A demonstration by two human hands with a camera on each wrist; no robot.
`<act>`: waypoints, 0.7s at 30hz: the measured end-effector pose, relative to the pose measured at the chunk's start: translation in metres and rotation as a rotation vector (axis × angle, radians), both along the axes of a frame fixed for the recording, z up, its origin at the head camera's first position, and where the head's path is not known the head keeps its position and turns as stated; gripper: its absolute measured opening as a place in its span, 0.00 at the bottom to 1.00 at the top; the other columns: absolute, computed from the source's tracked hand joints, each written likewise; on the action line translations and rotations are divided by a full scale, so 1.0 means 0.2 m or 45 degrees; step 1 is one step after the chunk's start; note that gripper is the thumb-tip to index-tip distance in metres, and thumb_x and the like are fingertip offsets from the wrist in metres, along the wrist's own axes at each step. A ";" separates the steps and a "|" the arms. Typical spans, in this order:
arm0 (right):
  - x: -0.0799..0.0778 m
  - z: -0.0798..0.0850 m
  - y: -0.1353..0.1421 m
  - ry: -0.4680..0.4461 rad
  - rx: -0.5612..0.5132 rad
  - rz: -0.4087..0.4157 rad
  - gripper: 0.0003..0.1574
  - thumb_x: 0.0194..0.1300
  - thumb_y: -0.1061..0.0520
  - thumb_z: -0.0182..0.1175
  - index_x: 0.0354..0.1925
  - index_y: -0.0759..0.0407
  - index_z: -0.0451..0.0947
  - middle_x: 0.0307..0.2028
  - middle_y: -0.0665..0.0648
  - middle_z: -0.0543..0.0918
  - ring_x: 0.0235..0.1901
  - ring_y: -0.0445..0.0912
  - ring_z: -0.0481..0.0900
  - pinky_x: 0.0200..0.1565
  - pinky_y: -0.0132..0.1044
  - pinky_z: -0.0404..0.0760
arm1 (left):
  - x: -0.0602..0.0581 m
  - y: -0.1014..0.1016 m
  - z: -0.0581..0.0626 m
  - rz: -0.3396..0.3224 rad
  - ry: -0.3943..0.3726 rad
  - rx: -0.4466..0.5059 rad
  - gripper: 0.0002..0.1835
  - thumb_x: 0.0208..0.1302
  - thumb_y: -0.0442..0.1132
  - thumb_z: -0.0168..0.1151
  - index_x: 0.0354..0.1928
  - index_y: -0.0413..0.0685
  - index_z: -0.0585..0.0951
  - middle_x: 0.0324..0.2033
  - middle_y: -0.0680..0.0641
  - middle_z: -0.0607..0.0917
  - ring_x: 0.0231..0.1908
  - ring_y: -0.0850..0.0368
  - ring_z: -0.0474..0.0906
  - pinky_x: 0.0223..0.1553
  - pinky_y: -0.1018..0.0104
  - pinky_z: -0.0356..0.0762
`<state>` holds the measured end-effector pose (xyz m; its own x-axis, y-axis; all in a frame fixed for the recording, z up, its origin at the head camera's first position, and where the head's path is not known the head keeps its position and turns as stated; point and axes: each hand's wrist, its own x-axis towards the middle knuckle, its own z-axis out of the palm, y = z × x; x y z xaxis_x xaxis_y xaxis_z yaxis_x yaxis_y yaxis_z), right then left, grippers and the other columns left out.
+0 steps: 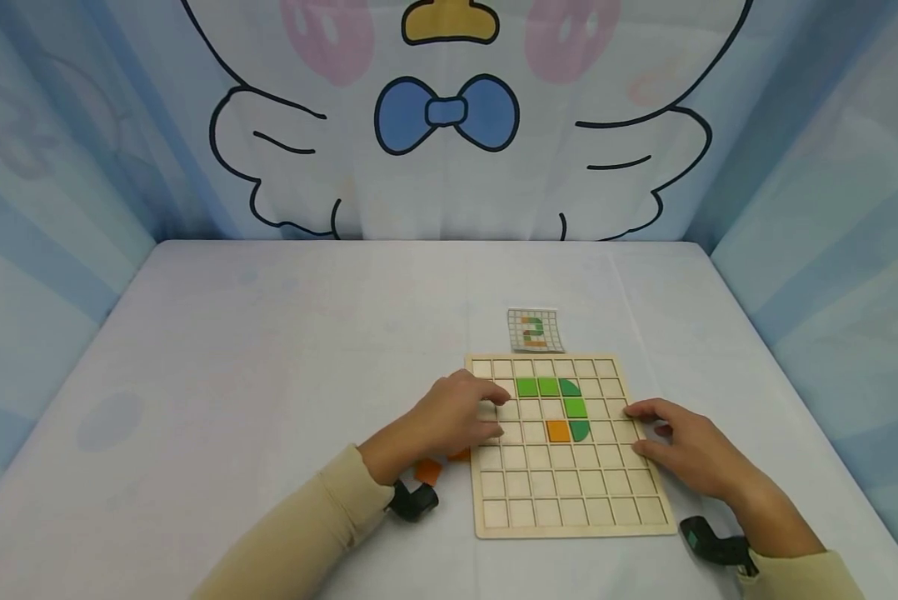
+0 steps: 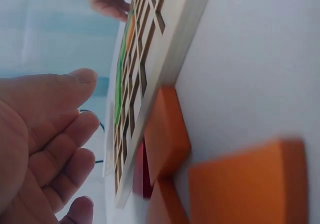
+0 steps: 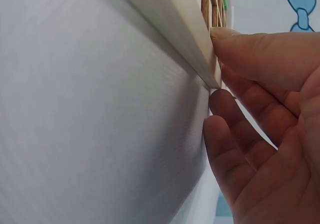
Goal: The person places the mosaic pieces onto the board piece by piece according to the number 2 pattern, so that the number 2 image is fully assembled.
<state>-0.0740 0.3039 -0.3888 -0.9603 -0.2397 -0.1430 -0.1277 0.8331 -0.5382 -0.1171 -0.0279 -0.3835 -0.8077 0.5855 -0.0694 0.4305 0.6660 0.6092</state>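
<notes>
A wooden grid board [image 1: 576,515] lies on the table. Set into its cells are light green squares [image 1: 549,387], dark green rounded pieces [image 1: 580,430] and one orange square [image 1: 558,431]. Over the board's left edge hovers my left hand [image 1: 452,412], thumb and fingers apart with nothing between them. My right hand [image 1: 692,442] rests at the right edge; in the right wrist view its thumb [image 3: 260,54] touches the rim and the other fingers lie alongside. Loose orange blocks [image 2: 167,134] and a dark red one [image 2: 142,171] sit by the left edge, partly hidden under my left wrist in the head view.
Just behind the board lies a small pattern card [image 1: 536,331] printed with a similar green and orange figure on a grid. A white cloth covers the table [image 1: 269,350]. Printed curtains [image 1: 449,192] stand at the back and both sides. Black wrist cameras [image 1: 413,502] are strapped to both wrists.
</notes>
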 end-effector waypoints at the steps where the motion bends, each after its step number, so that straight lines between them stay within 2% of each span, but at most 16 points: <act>1: 0.00 0.00 0.00 -0.005 0.001 0.000 0.26 0.65 0.59 0.66 0.60 0.64 0.75 0.57 0.65 0.79 0.51 0.60 0.78 0.52 0.57 0.75 | 0.00 -0.02 0.01 0.010 -0.001 0.004 0.20 0.63 0.41 0.71 0.56 0.48 0.84 0.50 0.54 0.85 0.52 0.55 0.75 0.54 0.61 0.72; 8: 0.00 0.00 0.00 -0.017 -0.006 0.003 0.26 0.65 0.59 0.66 0.60 0.65 0.75 0.56 0.65 0.79 0.51 0.60 0.78 0.53 0.58 0.75 | 0.02 -0.13 0.02 0.069 -0.013 0.042 0.19 0.62 0.40 0.71 0.55 0.47 0.84 0.49 0.53 0.85 0.52 0.53 0.74 0.52 0.58 0.73; 15: 0.00 0.00 0.00 0.004 -0.010 0.012 0.25 0.65 0.60 0.66 0.59 0.64 0.75 0.56 0.64 0.79 0.51 0.59 0.78 0.53 0.56 0.75 | 0.02 -0.23 0.01 0.200 -0.090 0.034 0.20 0.62 0.40 0.70 0.56 0.48 0.84 0.49 0.54 0.83 0.53 0.54 0.73 0.54 0.58 0.75; 21: 0.00 0.00 0.00 0.012 -0.007 0.011 0.25 0.65 0.60 0.66 0.59 0.65 0.75 0.56 0.64 0.79 0.51 0.59 0.79 0.53 0.56 0.75 | 0.04 -0.29 0.01 0.249 -0.079 0.023 0.19 0.61 0.38 0.72 0.55 0.48 0.84 0.48 0.54 0.84 0.53 0.53 0.73 0.55 0.57 0.75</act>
<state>-0.0741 0.3038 -0.3893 -0.9595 -0.2486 -0.1327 -0.1399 0.8290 -0.5414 -0.1094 -0.0866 -0.3813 -0.9006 0.4195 -0.1136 0.2551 0.7218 0.6434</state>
